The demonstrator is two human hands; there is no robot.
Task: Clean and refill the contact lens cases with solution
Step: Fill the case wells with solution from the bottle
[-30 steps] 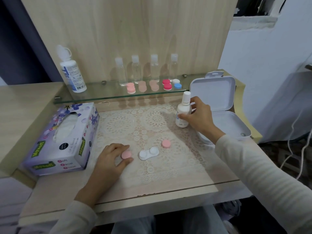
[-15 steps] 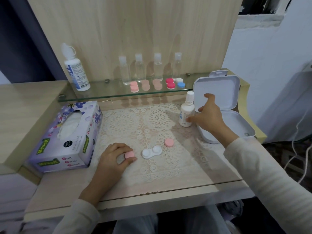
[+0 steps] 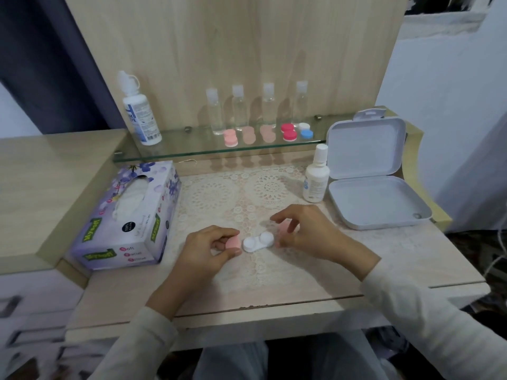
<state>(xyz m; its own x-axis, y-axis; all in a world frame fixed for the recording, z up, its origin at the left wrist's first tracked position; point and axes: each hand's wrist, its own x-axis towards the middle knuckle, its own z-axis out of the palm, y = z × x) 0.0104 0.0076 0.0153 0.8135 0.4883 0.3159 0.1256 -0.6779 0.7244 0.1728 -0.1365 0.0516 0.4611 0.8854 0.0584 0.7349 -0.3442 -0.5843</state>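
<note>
Moved off small solution bottle [image 3: 315, 176], onto pink cap [image 3: 285, 225]

Pinches it with right hand [image 3: 307, 234]; bottle upright, apart. Grips second pink cap [image 3: 233, 242] in left hand [image 3: 208, 248]. Open lens case [image 3: 259, 241] between, on lace mat [image 3: 219, 193]. Likely recapping next.

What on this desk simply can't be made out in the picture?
Head view only:
- Whether the white lens case holds solution: its wells are too small to tell.
- The right pink cap: mostly hidden by fingers of the right hand.
- The left pink cap: partly covered by the left hand pinching it.
- The small white bottle label: too small and blurred.
</note>
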